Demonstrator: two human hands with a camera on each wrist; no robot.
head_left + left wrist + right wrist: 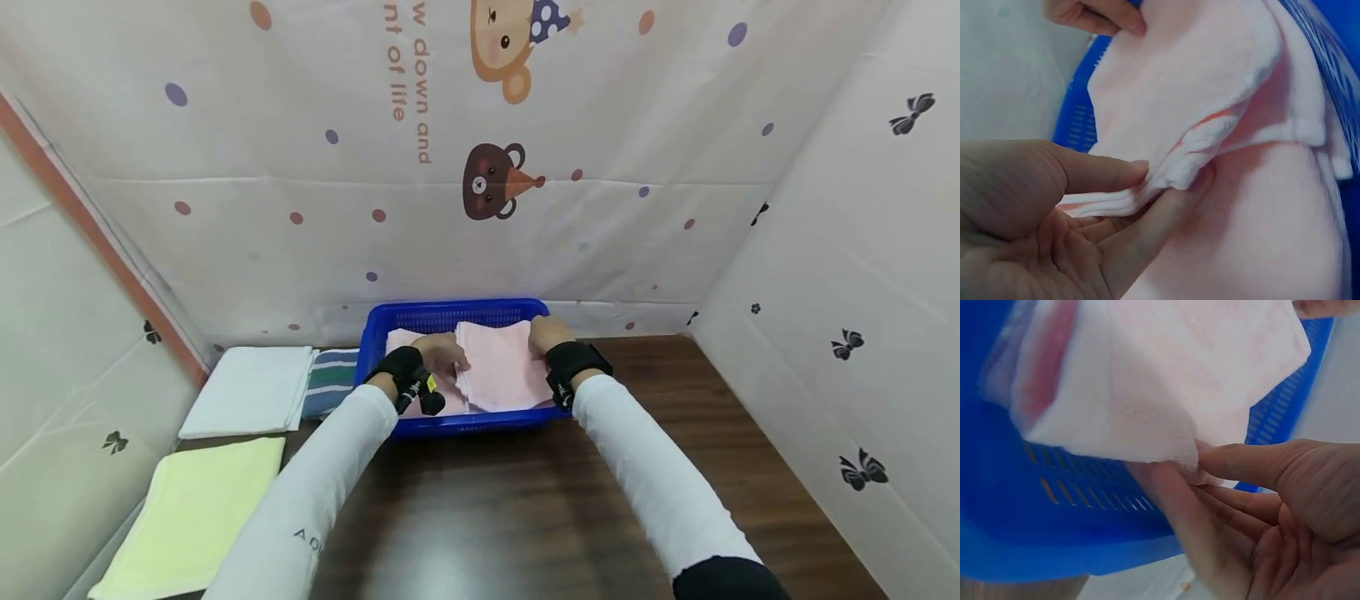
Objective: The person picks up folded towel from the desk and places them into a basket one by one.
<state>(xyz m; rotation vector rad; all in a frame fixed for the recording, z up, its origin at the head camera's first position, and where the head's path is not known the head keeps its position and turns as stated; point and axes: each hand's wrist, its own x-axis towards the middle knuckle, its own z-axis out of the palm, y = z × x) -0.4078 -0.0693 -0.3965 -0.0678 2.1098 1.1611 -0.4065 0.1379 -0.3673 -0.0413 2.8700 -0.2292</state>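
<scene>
A folded pink towel (pixel 501 367) lies over the right part of a blue plastic basket (pixel 463 427), on top of more pink cloth (pixel 450 402). My left hand (pixel 444 353) pinches the towel's left edge; in the left wrist view its thumb (pixel 1107 174) presses on the layered edge with fingers beneath. My right hand (pixel 551 333) grips the right edge near the basket's right wall. In the right wrist view thumb and fingers (pixel 1175 500) pinch a corner of the towel over the slotted basket side.
Left of the basket lie a folded white towel (pixel 243 392), a striped blue, green and white cloth (pixel 332 379) and a folded yellow towel (pixel 198 508). The dark wooden table (pixel 450 517) extends in front. A printed curtain (pixel 360 242) hangs close behind the basket.
</scene>
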